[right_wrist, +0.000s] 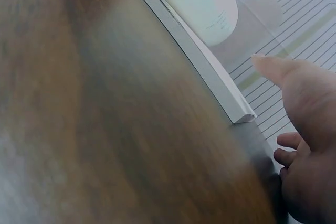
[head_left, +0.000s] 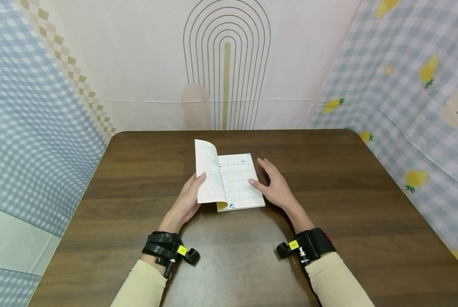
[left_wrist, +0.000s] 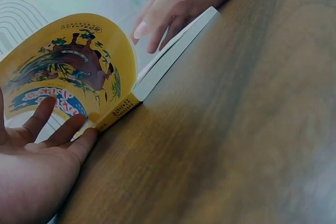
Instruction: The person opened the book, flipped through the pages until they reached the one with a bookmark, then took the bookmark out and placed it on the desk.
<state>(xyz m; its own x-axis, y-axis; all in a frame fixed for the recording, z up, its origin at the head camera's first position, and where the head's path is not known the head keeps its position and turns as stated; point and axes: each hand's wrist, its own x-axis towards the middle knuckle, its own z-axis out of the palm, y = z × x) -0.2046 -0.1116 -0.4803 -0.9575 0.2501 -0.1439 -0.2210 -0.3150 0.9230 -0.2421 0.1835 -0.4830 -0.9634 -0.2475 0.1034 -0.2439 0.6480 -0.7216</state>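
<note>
A paperback book (head_left: 241, 183) lies open on the wooden table, printed pages facing up. My left hand (head_left: 184, 200) holds its raised left side, thumb over the page edge and fingers behind. From the left wrist, the yellow illustrated cover (left_wrist: 79, 61) curves upward with the fingers of that hand (left_wrist: 44, 169) against its outside. By the book's right edge is my right hand (head_left: 278, 187), fingers extended and thumb over the page margin. The right wrist view has this hand (right_wrist: 315, 108) beside the book's white page block (right_wrist: 202, 69), gripping nothing.
The brown wooden table (head_left: 351, 204) spreads around the book. Behind it hangs a pale cloth (head_left: 144, 64) with arch lines. Checked cloths stand at the left (head_left: 33, 106) and right (head_left: 401, 106). Both wrists wear black straps with small cameras.
</note>
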